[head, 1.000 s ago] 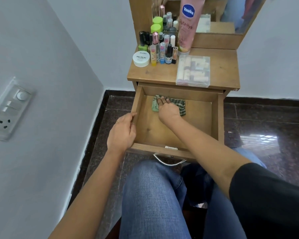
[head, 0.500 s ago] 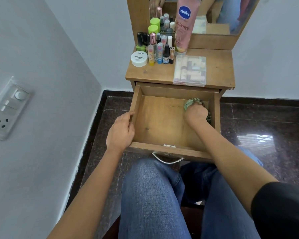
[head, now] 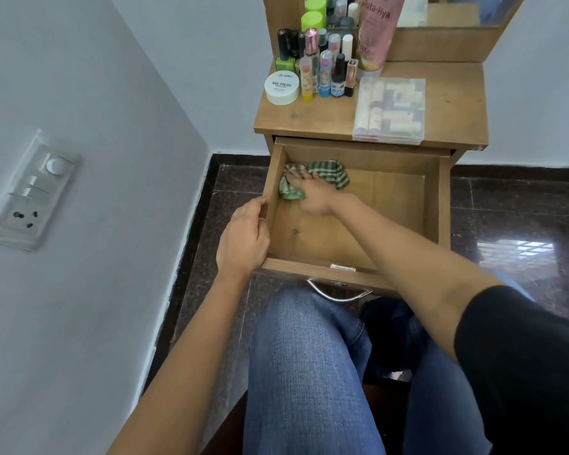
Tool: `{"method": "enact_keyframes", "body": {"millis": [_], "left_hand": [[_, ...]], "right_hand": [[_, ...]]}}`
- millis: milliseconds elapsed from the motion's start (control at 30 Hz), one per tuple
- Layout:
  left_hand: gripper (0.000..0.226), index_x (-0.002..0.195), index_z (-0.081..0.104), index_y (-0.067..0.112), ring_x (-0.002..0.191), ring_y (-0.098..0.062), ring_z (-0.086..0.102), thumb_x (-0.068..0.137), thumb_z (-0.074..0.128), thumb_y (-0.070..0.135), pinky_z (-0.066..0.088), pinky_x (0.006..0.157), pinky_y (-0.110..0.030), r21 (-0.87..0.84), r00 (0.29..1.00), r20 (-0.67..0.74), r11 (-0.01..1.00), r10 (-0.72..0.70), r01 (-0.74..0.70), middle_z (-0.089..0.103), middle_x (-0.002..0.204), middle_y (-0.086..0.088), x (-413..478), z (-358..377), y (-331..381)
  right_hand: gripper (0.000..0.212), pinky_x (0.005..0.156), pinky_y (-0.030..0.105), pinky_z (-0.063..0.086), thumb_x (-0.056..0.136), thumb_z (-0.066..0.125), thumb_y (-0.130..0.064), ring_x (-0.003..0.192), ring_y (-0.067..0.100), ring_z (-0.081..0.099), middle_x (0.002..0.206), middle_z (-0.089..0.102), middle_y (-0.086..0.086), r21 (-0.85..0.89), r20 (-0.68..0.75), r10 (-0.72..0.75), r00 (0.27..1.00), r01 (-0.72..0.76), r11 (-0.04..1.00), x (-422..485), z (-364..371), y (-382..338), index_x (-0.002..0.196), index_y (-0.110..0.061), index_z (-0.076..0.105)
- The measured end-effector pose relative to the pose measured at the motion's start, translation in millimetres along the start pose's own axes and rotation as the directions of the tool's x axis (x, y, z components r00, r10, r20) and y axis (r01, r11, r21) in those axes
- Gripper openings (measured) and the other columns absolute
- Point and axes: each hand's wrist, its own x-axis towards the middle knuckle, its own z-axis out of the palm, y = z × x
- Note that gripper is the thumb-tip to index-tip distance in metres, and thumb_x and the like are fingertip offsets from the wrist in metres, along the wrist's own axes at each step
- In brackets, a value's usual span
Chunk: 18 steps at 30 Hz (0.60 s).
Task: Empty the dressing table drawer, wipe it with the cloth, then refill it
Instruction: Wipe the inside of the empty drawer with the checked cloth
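Compared with half a second earlier, the right hand [head: 306, 188] and the cloth [head: 329, 172] now lie in the back-left corner of the drawer [head: 444, 205], having crossed over from its right side.

**Handling.** The cloth appears to be a light, soft, striped fabric. It bunches under the palm and trails loose folds toward the back wall. It offers no rigid grip point, so control it by flat downward pressure. A loose fold is likely to drag or roll under during a stroke. The drawer is a stiff wooden box, pulled well out of the dressing table [head: 454, 103], and may slide under sideways wiping force. It holds only the cloth.

**Hand pose.**
- Right hand: fingers extended and spread, pressing the cloth onto the drawer floor. The forearm reaches diagonally across the drawer.
- Left hand [head: 243, 238]: fingers curled over the drawer's left wall near the front corner, bracing it.

The bottles [head: 326, 70] and the clear box [head: 390, 108] stand on the tabletop, awaiting refill.
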Motion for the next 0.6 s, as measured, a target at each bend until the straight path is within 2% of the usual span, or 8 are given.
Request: {"method": "enact_keyframes", "body": {"millis": [67,200,300,367,433,500,600], "left_hand": [[0.048,0.135,0.047,0.023,0.120,-0.014,0.052,0.090,0.037,0.012,0.051,0.089,-0.041,0.000,1.000,0.001,1.000,-0.004,0.004,0.054,0.135,0.003,1,1,0],[0.048,0.135,0.048,0.023,0.121,-0.014,0.051,0.090,0.037,0.012,0.050,0.091,-0.040,-0.003,1.000,-0.008,1.000,-0.017,0.017,0.055,0.135,0.003,1,3,0],[0.046,0.135,0.048,0.021,0.122,-0.015,0.051,0.091,0.037,0.012,0.050,0.092,-0.041,-0.013,1.000,-0.006,1.000,-0.021,0.021,0.055,0.135,0.002,1,4,0],[0.046,0.134,0.049,0.021,0.120,-0.015,0.052,0.091,0.038,0.011,0.050,0.091,-0.042,-0.016,1.000,-0.012,1.000,-0.018,0.017,0.056,0.134,0.001,2,4,0],[0.046,0.134,0.049,0.021,0.118,-0.015,0.053,0.091,0.038,0.011,0.050,0.090,-0.041,-0.017,1.000,-0.017,1.000,-0.016,0.016,0.056,0.133,0.001,1,4,0],[0.046,0.134,0.049,0.022,0.118,-0.015,0.053,0.091,0.037,0.011,0.050,0.090,-0.042,-0.018,1.000,-0.018,1.000,-0.016,0.016,0.056,0.134,0.002,1,4,0],[0.046,0.134,0.049,0.022,0.120,-0.014,0.052,0.090,0.037,0.012,0.050,0.092,-0.042,-0.022,0.999,-0.019,0.999,-0.027,0.027,0.055,0.134,0.003,1,4,1]], "right_hand": [[0.079,0.119,0.037,-0.003,0.088,0.041,0.003,0.147,0.023,-0.010,0.160,-0.006,-0.003,0.031,0.066,-0.055,0.996,0.053,0.998,1,-1,7,0.153,-0.026,0.006],[0.081,0.120,0.042,-0.003,0.087,0.039,0.007,0.147,0.025,-0.010,0.160,-0.005,-0.004,0.016,0.154,-0.141,0.978,0.140,0.990,-10,9,17,0.152,-0.032,0.009],[0.081,0.119,0.043,-0.005,0.086,0.040,0.007,0.147,0.023,-0.007,0.160,0.001,-0.005,0.011,0.256,-0.252,0.933,0.258,0.966,-25,20,18,0.150,-0.035,0.016],[0.081,0.120,0.045,-0.001,0.081,0.040,0.011,0.147,0.020,-0.001,0.160,0.007,-0.003,0.065,0.331,-0.300,0.894,0.296,0.953,-35,28,15,0.148,-0.033,0.027],[0.082,0.119,0.039,0.004,0.076,0.039,0.016,0.147,0.016,0.009,0.158,0.018,-0.001,0.143,0.403,-0.328,0.855,0.295,0.945,-44,34,8,0.145,-0.028,0.035],[0.086,0.115,0.031,0.008,0.073,0.036,0.021,0.144,0.014,0.019,0.155,0.028,0.001,0.203,0.459,-0.322,0.828,0.255,0.945,-49,38,4,0.147,-0.022,0.032],[0.085,0.115,0.028,0.014,0.073,0.033,0.025,0.141,0.014,0.030,0.151,0.035,0.006,0.229,0.502,-0.289,0.815,0.197,0.953,-48,34,0,0.148,-0.013,0.028]]}}
